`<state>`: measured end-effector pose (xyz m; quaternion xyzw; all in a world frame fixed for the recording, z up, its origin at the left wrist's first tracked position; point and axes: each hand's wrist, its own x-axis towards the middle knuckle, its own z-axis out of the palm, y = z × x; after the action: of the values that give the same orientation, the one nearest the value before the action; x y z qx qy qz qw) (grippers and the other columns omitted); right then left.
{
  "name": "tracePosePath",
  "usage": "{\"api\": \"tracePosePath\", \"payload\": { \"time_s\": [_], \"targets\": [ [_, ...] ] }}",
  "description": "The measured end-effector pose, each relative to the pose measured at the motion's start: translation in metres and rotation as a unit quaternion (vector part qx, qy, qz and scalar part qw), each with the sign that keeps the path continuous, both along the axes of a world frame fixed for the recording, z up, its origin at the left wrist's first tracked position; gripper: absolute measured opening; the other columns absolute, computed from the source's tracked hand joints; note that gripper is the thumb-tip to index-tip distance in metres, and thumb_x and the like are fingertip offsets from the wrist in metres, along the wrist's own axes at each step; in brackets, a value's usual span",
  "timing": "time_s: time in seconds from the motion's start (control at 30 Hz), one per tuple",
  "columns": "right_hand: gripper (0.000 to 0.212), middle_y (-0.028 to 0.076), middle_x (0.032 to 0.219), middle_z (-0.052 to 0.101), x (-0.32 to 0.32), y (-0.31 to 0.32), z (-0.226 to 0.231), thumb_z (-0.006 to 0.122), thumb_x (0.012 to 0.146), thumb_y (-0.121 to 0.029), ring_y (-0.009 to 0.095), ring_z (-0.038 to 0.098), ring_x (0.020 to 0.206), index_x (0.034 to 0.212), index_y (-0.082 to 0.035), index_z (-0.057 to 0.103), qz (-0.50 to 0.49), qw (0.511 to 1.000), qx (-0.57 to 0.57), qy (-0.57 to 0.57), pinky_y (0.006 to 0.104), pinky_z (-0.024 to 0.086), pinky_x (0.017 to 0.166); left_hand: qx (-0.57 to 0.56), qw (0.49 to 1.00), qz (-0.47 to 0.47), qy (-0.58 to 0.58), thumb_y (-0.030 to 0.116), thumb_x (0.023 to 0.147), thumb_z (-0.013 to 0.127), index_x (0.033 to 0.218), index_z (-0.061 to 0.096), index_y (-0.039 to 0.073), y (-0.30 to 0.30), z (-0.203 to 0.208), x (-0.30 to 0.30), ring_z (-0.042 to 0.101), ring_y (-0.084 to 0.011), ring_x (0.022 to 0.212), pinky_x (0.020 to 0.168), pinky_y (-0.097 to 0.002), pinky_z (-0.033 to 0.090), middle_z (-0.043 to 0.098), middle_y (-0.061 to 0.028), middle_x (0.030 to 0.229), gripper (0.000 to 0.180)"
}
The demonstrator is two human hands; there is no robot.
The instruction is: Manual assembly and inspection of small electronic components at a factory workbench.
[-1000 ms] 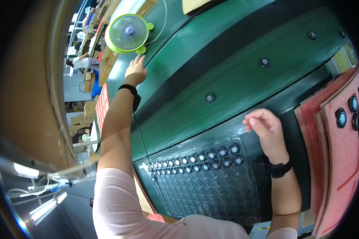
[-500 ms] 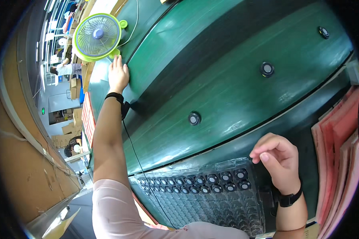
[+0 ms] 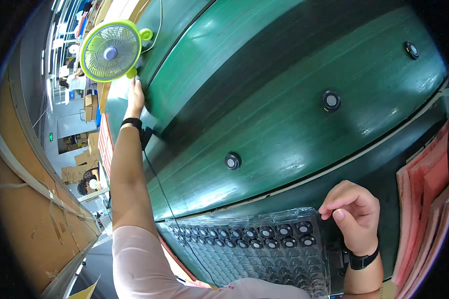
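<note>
Standing beside the bench, I record the following. The person's left hand (image 3: 135, 99) is stretched out to the far left, its fingers extended and close together, at the lower foot of a round desk fan with a lime-green rim and a pale hub (image 3: 110, 52). Whether the fingertips touch that foot, or hold anything, I cannot tell. A black band (image 3: 131, 122) circles the left wrist.

The right hand (image 3: 356, 214) is raised just beside the upper right corner of a clear plastic tray with moulded pockets (image 3: 269, 264). Its fingers are loosely curled, with a narrow gap to the thumb; I see nothing held in it. A black watch-like band (image 3: 362, 260) is on that wrist.

The tray lies in front of the person, its two far rows carrying round black pieces with pale disc centres (image 3: 266, 232). Three similar loose pieces (image 3: 331, 100) sit well apart, in a slanting line, on a long, glossy green work surface (image 3: 279, 134) beyond the tray. A thin black cord (image 3: 167, 197) crosses the tray's left part. Red foam-like sheets (image 3: 424, 199) are stacked at the right.
</note>
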<state>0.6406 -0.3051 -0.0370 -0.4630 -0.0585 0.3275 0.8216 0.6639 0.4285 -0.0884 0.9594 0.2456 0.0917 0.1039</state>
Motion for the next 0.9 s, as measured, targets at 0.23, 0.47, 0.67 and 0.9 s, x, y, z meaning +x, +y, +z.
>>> {"api": "tracePosePath", "payload": {
  "time_s": [0.23, 0.47, 0.67, 0.9],
  "targets": [
    [0.007, 0.016, 0.095, 0.069, -0.001, -0.002, 0.000, 0.067, 0.091, 0.000, 0.019, 0.064, 0.080, 0.097, 0.004, 0.069, -0.006, 1.000, 0.011, 0.009, 0.0309, 0.053, 0.074, 0.055, 0.990, 0.074, 0.103, 0.043, 0.104, 0.042, 0.140, 0.055, -0.004, 0.076, 0.016, 0.025, 0.047, -0.0348, 0.140, 0.117, -0.0409, 0.033, 0.055, -0.0239, 0.145, 0.060],
    [0.009, 0.016, 0.091, 0.070, 0.000, 0.004, -0.006, 0.070, 0.090, -0.005, 0.020, 0.065, 0.077, 0.095, 0.003, 0.070, -0.015, 0.999, -0.035, -0.005, 0.0306, 0.053, 0.071, 0.097, 0.983, 0.080, 0.137, 0.045, 0.101, 0.040, 0.137, 0.059, 0.002, 0.092, -0.027, 0.027, 0.048, -0.0401, 0.136, 0.118, -0.0470, 0.032, 0.056, -0.0234, 0.144, 0.059],
    [0.010, 0.016, 0.089, 0.069, -0.002, 0.009, -0.003, 0.070, 0.091, -0.007, 0.020, 0.065, 0.075, 0.092, 0.003, 0.069, -0.016, 0.999, -0.038, -0.003, 0.0307, 0.053, 0.069, 0.110, 0.968, 0.103, 0.203, 0.046, 0.100, 0.039, 0.139, 0.059, 0.008, 0.095, -0.011, 0.019, 0.047, -0.0389, 0.138, 0.118, -0.0478, 0.032, 0.055, -0.0202, 0.146, 0.058],
    [0.011, 0.016, 0.090, 0.066, -0.005, 0.004, -0.004, 0.066, 0.094, -0.008, 0.019, 0.062, 0.076, 0.095, 0.003, 0.066, -0.026, 0.999, -0.023, -0.037, 0.0290, 0.052, 0.070, -0.015, 0.990, 0.083, 0.113, 0.042, 0.100, 0.054, 0.141, 0.057, 0.004, 0.007, 0.015, 0.000, 0.055, -0.0299, 0.127, 0.104, -0.0398, 0.042, 0.062, -0.0177, 0.137, 0.056]
  ]
}}
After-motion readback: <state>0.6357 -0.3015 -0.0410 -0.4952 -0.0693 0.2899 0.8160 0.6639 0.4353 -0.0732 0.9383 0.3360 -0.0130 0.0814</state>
